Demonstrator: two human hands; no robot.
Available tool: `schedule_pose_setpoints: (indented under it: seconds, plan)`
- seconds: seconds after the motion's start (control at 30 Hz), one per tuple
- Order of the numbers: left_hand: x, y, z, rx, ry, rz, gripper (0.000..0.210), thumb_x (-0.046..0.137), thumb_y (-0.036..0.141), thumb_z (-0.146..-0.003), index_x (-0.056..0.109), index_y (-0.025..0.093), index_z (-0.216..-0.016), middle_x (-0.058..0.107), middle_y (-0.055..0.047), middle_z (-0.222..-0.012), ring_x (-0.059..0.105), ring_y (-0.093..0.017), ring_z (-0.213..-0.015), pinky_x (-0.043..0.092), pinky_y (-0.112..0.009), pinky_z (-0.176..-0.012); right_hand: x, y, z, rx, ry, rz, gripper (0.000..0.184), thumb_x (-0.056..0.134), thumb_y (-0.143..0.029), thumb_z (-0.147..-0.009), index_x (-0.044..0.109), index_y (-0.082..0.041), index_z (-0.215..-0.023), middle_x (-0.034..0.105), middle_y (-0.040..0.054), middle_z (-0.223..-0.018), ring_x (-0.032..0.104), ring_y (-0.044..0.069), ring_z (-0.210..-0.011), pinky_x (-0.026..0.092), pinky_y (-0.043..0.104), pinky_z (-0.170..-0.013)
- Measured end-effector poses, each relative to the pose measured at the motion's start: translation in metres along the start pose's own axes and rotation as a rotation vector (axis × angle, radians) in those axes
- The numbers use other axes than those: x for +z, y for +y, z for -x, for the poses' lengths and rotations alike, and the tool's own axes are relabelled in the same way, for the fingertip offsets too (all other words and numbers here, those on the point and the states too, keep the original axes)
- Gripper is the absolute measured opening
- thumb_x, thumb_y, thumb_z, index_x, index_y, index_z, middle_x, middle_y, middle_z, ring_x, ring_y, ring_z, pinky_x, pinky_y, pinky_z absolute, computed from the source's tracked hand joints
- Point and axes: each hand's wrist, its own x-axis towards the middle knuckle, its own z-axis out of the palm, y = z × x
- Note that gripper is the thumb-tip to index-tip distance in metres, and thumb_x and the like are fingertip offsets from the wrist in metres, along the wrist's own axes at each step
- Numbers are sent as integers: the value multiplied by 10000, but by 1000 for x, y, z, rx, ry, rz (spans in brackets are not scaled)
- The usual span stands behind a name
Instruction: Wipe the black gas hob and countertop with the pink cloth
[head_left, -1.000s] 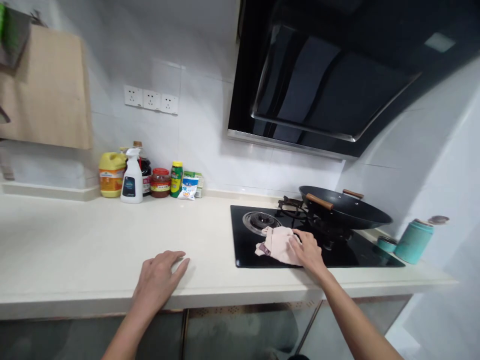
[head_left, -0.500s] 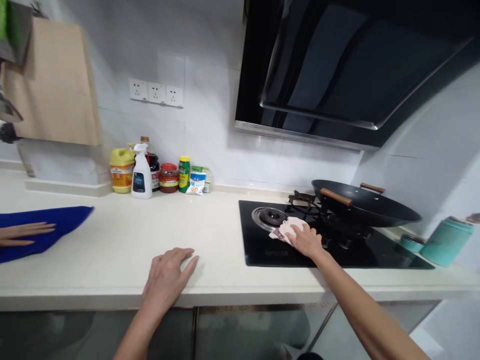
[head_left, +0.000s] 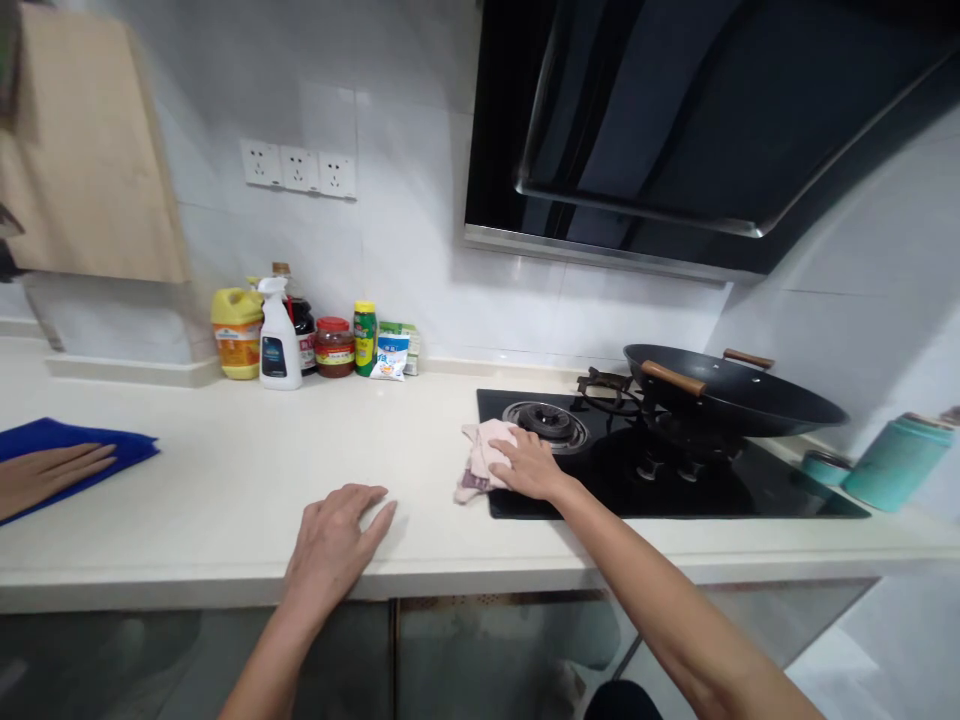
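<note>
My right hand [head_left: 529, 465] presses a pale pink cloth [head_left: 486, 455] at the left edge of the black gas stove [head_left: 600, 500]. Part of this crumpled cloth hangs over onto the white counter, and a dark patterned patch shows on it. Just behind my fingers is the stove's left burner [head_left: 551, 422], its pan support off. My left hand [head_left: 337, 540] rests on the counter [head_left: 225, 520] near the front edge, thumb and fingers apart, holding nothing.
A black wok [head_left: 735, 395] with wooden handles sits on the right burner, beneath the range hood [head_left: 637, 130]. Teal canisters [head_left: 900, 462] stand to its right. A spray bottle [head_left: 280, 340], jars and packets line the wall. Another person's hand [head_left: 56, 475] lies on a blue cloth [head_left: 135, 447].
My right hand has slid the pink cloth left, from beside the burner to the stove's left edge. My left hand stays put. The other person's hand has shifted on the blue cloth.
</note>
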Motion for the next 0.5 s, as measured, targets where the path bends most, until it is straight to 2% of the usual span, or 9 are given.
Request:
schedule_pose_setpoints:
  seconds: [0.1,0.2,0.3,0.37,0.43,0.5]
  plan:
    - [1,-1,-1,1,26,-2,346,490,500,-934,709,256,-1046,725,-36,-1138,630,-255,-1106,418,-406,-924,2,-26,-24,51,-22,25,623,431,-604,-914,463,-334,-1476,234,121,-1614,297,421,-1394,223,584,-1094]
    - [3,-4,-3,8,74,2,355,495,515,-926,712,259,-1041,722,-45,-1132,628,-264,-1118,440,-417,-935,8,-58,-23,-60,-71,21,645,380,-620,-932,443,-301,-1490,192,123,-1638,174,442,-1460,126,623,-1130]
    - [6,-10,-5,21,102,28,371,513,534,-910,717,263,-1060,718,-52,-1147,632,-273,-1133,463,-432,-964,13,-83,2,-241,-106,-44,657,342,-639,-949,396,-307,-1513,170,113,-1651,142,410,-1484,93,625,-1149]
    - [6,-14,-5,39,118,55,399,515,546,-905,712,257,-1097,709,-67,-1182,627,-284,-1155,464,-461,-996,13,-91,24,-319,-91,-90,637,362,-636,-951,412,-315,-1499,183,115,-1646,177,398,-1474,136,623,-1141]
    - [6,-11,-3,66,148,95,430,519,556,-900,704,241,-1127,692,-93,-1228,612,-296,-1188,455,-495,-1031,13,-92,48,-365,-33,-122,580,412,-601,-951,478,-308,-1447,243,122,-1621,240,377,-1448,198,600,-1126]
    - [6,4,2,106,163,164,428,523,540,-905,696,227,-1141,671,-109,-1273,594,-291,-1222,452,-500,-1058,15,-90,68,-400,56,-147,494,466,-540,-952,549,-294,-1373,325,120,-1576,292,337,-1418,235,555,-1121]
